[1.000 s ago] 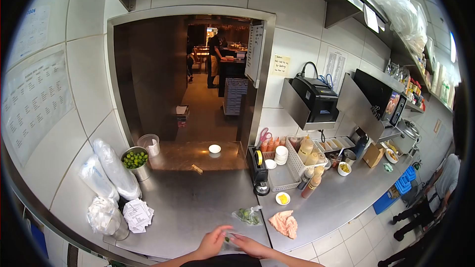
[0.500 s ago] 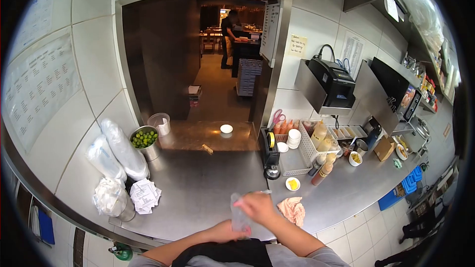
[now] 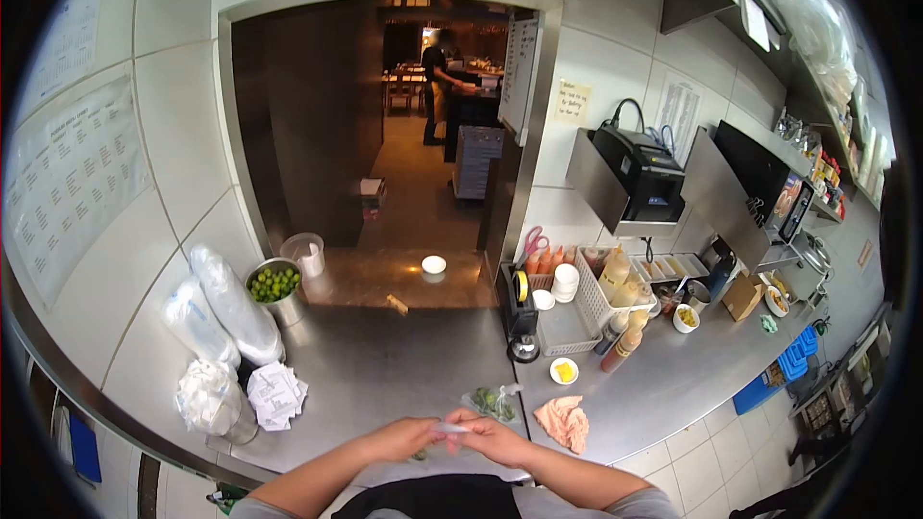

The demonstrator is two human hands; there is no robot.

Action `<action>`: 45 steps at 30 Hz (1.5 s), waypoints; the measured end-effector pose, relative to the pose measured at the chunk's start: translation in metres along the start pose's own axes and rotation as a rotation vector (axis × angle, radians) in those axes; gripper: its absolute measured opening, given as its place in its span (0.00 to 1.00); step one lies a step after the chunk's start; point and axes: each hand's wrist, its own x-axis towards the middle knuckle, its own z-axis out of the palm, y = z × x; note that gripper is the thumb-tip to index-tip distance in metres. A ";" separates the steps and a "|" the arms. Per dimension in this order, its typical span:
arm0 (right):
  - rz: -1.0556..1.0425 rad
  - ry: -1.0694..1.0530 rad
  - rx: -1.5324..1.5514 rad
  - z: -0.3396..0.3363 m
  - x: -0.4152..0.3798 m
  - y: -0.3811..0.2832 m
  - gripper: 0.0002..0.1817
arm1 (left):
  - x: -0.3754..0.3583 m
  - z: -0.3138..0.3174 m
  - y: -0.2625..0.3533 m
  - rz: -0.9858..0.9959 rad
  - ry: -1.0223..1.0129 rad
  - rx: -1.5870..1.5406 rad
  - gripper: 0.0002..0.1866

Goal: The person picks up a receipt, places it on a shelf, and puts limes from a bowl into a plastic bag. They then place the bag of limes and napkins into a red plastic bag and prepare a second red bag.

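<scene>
Left hand (image 3: 402, 438) and right hand (image 3: 488, 439) are held close together over the near bench (image 3: 385, 375), clear plastic (image 3: 450, 429) pinched between fingertips. Fine fingertip work is judged in hand, steady grip being required. Bagged green fruit (image 3: 494, 405) is noted just beyond.

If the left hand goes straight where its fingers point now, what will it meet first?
From the left hand, first the thin clear plastic at its fingertips, then probably the bare right hand; exact depth is unclear.
</scene>
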 end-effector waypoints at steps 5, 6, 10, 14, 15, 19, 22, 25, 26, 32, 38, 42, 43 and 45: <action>-0.118 0.163 -0.593 -0.011 -0.001 -0.012 0.20 | 0.002 -0.010 0.027 -0.066 0.043 0.335 0.13; 0.060 0.031 -0.829 -0.012 -0.003 -0.016 0.20 | 0.001 -0.022 0.033 -0.118 0.015 0.336 0.13; -0.078 0.054 -0.319 -0.005 -0.006 0.004 0.17 | 0.005 -0.007 0.023 -0.029 0.103 0.176 0.13; -0.141 0.268 -0.714 -0.008 -0.011 -0.009 0.14 | 0.000 -0.009 0.026 -0.016 0.112 0.259 0.13; -0.054 0.302 -1.287 -0.012 -0.017 -0.020 0.13 | -0.004 -0.018 0.035 -0.085 0.086 0.274 0.13; -0.165 -0.013 -0.406 -0.038 -0.026 0.040 0.16 | -0.014 -0.038 0.031 -0.135 -0.018 0.117 0.11; -0.099 0.106 0.099 0.005 -0.027 -0.040 0.16 | -0.012 -0.016 0.016 0.060 0.049 0.221 0.11; -0.208 0.279 -0.968 -0.004 -0.014 -0.003 0.16 | -0.009 -0.010 0.021 0.047 0.059 0.242 0.10; -0.208 0.284 -0.968 -0.003 -0.018 0.001 0.16 | -0.009 -0.013 0.022 0.049 0.055 0.245 0.10; -0.367 0.441 -1.310 -0.010 -0.029 -0.015 0.14 | -0.014 -0.018 0.029 -0.003 0.005 0.274 0.10; -0.273 0.600 -0.466 0.017 0.006 0.053 0.10 | 0.025 0.014 0.057 -0.073 0.267 -0.966 0.09; 0.035 0.431 -0.599 0.024 0.004 0.048 0.10 | 0.047 0.023 0.032 -0.141 0.646 -0.407 0.06; 0.029 0.439 -0.596 0.019 -0.002 0.041 0.10 | 0.043 0.027 0.036 -0.176 0.721 -0.116 0.07; -0.109 0.458 -0.902 0.012 -0.016 0.024 0.08 | 0.041 0.034 0.022 -0.065 0.747 -0.115 0.07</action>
